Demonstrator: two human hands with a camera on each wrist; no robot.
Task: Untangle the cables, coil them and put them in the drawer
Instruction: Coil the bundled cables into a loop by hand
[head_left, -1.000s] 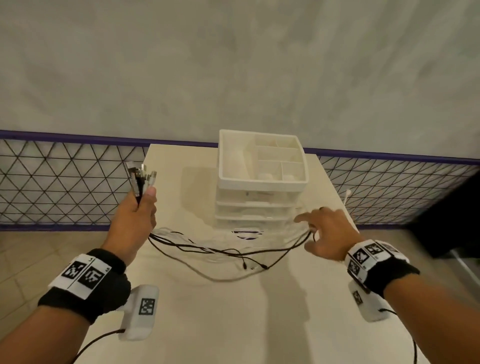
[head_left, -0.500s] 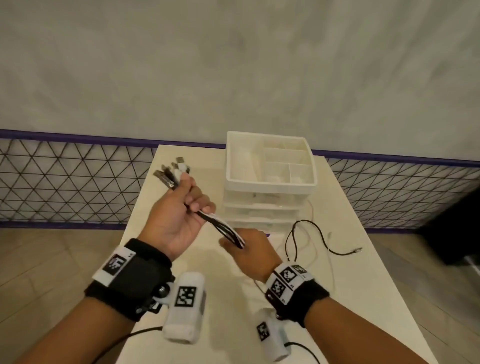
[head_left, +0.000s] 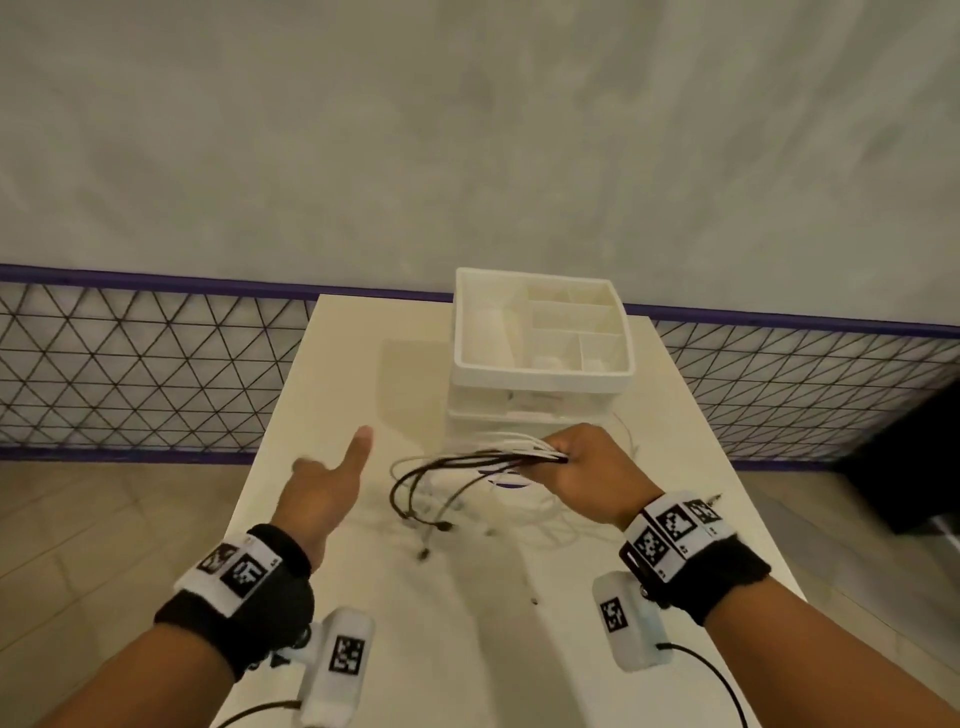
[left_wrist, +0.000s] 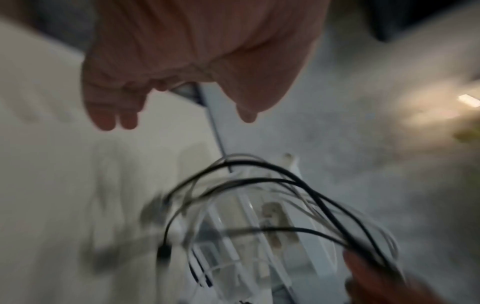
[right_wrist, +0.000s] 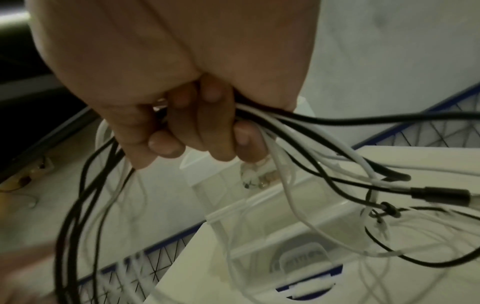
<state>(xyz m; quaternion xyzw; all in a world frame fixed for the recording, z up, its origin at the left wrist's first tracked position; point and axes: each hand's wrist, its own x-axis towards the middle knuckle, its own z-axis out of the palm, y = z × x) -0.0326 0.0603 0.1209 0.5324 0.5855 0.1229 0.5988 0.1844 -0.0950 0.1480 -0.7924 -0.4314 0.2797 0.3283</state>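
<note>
A bundle of black and white cables (head_left: 467, 462) loops out to the left of my right hand (head_left: 582, 467), which grips them just in front of the white drawer unit (head_left: 540, 374). In the right wrist view my fingers (right_wrist: 197, 131) curl round the cables (right_wrist: 298, 131), and connector ends hang past them. Loose cable ends (head_left: 436, 535) trail onto the cream table (head_left: 467, 649). My left hand (head_left: 332, 483) hovers left of the loops with straight fingers, holding nothing. In the left wrist view its fingers (left_wrist: 111, 115) spread above the blurred cables (left_wrist: 259, 185).
The drawer unit has an open divided tray on top and its drawers look closed. A wire mesh fence (head_left: 130, 364) with a purple rail runs behind the table. A dark object (head_left: 924, 457) stands at the right past the table edge.
My left hand let go of the connector ends and moved off to the left, open. My right hand took the bundle and carried it right, toward the drawer unit.
</note>
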